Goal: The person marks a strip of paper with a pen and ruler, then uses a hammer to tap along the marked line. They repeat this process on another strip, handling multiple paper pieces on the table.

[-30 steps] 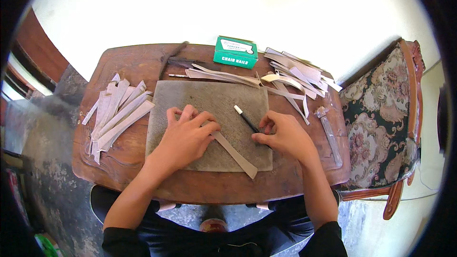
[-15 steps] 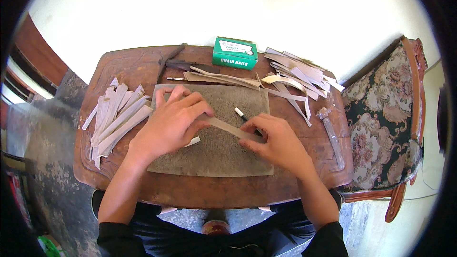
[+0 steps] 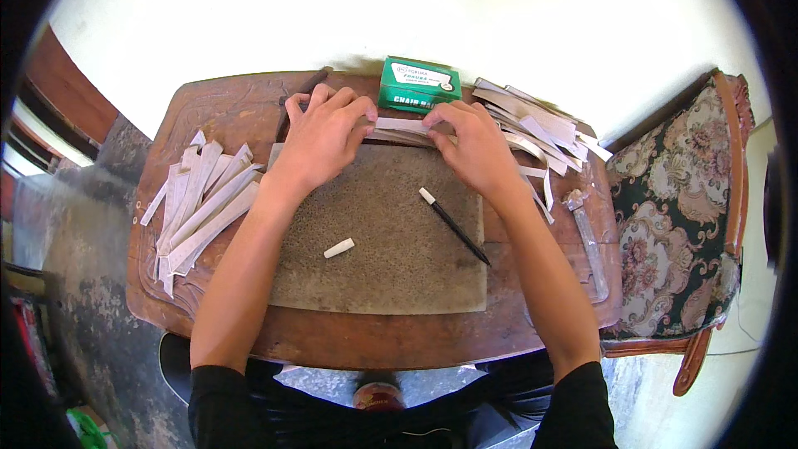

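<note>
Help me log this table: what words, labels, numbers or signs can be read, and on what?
Green box: readable lettering on top and front, wording withheld.
Reddish container below the table: small print, too blurred to read.
Black pen: no lettering visible.
Pale strip: none visible.

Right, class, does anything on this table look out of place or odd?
The pen looks odd: it lies uncapped on the mat, bare point just past the right edge. A small white piece, perhaps its cap, lies loose to its left.
</note>
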Demonstrator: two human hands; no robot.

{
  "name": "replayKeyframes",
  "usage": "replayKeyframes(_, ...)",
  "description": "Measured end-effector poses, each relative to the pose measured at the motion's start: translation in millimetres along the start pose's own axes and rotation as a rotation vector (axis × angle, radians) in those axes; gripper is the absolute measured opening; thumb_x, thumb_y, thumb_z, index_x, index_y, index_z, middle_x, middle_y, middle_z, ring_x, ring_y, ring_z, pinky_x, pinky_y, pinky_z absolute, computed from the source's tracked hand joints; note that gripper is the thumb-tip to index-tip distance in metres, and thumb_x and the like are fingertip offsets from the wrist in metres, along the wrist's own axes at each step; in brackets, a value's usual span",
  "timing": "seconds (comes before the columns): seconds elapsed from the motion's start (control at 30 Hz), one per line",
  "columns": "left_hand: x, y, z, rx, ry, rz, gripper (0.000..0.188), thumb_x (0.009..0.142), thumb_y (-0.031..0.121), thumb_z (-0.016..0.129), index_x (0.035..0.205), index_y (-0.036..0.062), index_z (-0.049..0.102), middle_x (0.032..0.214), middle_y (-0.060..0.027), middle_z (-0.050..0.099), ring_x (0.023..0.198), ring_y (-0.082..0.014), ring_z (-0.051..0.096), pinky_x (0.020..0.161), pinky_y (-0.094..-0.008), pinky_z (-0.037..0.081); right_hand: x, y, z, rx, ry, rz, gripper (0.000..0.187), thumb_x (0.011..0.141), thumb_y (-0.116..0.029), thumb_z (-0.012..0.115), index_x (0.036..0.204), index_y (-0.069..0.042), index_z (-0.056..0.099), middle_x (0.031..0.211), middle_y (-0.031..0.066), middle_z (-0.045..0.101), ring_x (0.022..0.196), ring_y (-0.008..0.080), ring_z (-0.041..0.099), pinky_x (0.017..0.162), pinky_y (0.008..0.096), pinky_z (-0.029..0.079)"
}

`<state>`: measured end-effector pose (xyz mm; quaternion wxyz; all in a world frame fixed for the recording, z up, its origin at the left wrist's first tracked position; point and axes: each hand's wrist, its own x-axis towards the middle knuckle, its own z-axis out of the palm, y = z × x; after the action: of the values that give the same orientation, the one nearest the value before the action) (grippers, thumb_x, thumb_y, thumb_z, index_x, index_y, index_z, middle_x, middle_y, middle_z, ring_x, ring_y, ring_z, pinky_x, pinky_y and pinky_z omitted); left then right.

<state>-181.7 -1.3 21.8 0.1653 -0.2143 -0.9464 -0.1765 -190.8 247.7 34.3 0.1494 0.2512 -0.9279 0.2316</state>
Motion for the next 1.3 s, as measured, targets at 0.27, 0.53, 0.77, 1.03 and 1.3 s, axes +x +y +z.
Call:
replayKeyframes(0.27, -8, -7, 1, 0.012, -0.056, -0.025, 0.016, 0.095, 0.019, 0.069, 0.11, 0.0218, 0.074, 0.116, 0.0008, 0.064, 0.114, -0.0241, 0.053, 0.1, -0.0519, 0.034, 2, 9, 16, 0.013, -0.166, 0.091, 0.013, 0.088, -0.013, 0.072, 0.101, -0.01, 0.074, 0.105, 0.0123, 0.073, 0.1, 0.0359, 0.065, 0.092, 0.0445, 0.051)
replayKeyframes(0.53, -17, -11, -12, -0.001, -0.021, -0.044, 0.026, 0.096, 0.019, 0.068, 0.122, 0.0219, 0.072, 0.121, -0.0023, 0.064, 0.118, -0.0261, 0.054, 0.102, -0.0508, 0.035, 8, 5, 11, 0.026, -0.105, 0.087, 0.017, 0.088, -0.017, 0.072, 0.103, -0.009, 0.074, 0.102, 0.0126, 0.073, 0.1, 0.0335, 0.066, 0.092, 0.0441, 0.052)
replayKeyframes(0.77, -23, 8, -28, -0.062, -0.02, -0.013, 0.027, 0.096, 0.018, 0.069, 0.123, 0.0176, 0.07, 0.119, -0.0042, 0.064, 0.115, -0.0262, 0.055, 0.098, -0.0467, 0.037, -11, 28, -44, 0.144, -0.106, 0.254, 0.02, 0.091, -0.017, 0.073, 0.105, -0.004, 0.075, 0.099, 0.0111, 0.075, 0.087, 0.0231, 0.067, 0.082, 0.0364, 0.054)
replayKeyframes(1.03, 14, 63, -1, -0.117, -0.035, 0.181, 0.024, 0.093, 0.016, 0.07, 0.117, 0.0156, 0.072, 0.11, -0.0041, 0.067, 0.103, -0.0265, 0.059, 0.093, -0.0442, 0.038, -75, 89, -120, -0.011, -0.039, 0.547, 0.021, 0.091, -0.019, 0.074, 0.106, -0.004, 0.076, 0.093, 0.0106, 0.076, 0.083, 0.0199, 0.068, 0.078, 0.0357, 0.055)
replayKeyframes(1.3, 101, 135, 58, -0.172, -0.11, 0.186, 0.019, 0.097, 0.021, 0.065, 0.113, 0.0131, 0.072, 0.109, -0.0073, 0.069, 0.11, -0.0324, 0.061, 0.094, -0.0512, 0.045, -84, 154, -134, 0.017, 0.058, 0.607, 0.023, 0.089, -0.015, 0.07, 0.108, -0.003, 0.075, 0.105, 0.0154, 0.077, 0.098, 0.0318, 0.073, 0.09, 0.0408, 0.057)
